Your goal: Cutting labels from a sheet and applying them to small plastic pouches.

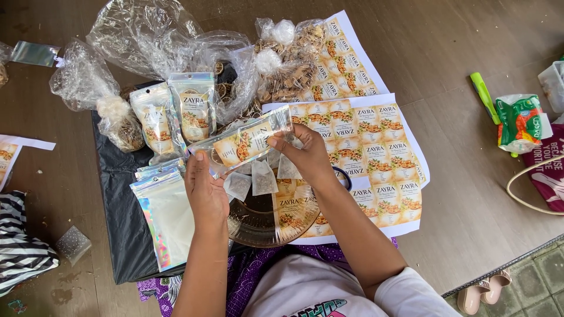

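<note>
Far left edge: a striped black-and-white cloth point(17, 246) lies at the frame's border, with a small dotted clear pouch point(73, 243) on the bare wooden floor point(59, 176) beside it; open floor runs between these and the black plastic sheet point(120, 235).
Upper left: crumpled clear plastic bags point(147, 35) spread over the sheet's top edge, one holding what looks like dried material, though the film blurs it.
Standing pouches: two filled labelled pouches point(194, 105) stand upright just behind the hands, touching each other.
Empty stack: a pile of iridescent zip pouches point(161, 217) lies on the sheet, its right edge under the left forearm.
Left hand: the left hand point(205, 191) is closed in a pinch on the lower left end of the held pouch, thumb on top.
Held pouch: a clear labelled pouch point(249, 141) is held in the air, tilted up to the right, spanning both hands above the tray.
Right hand: the right hand point(305, 155) grips the pouch's upper right end with curled fingers.
Below the hands: small tea bags point(261, 179) lie on a round brown transparent tray point(264, 226), just under the pouch.
Centre right: printed label sheets point(376, 158) overlap under the tray's right rim.
Right side: wide bare floor, then a green marker point(483, 94) and a green snack packet point(520, 123) near the edge.
</note>
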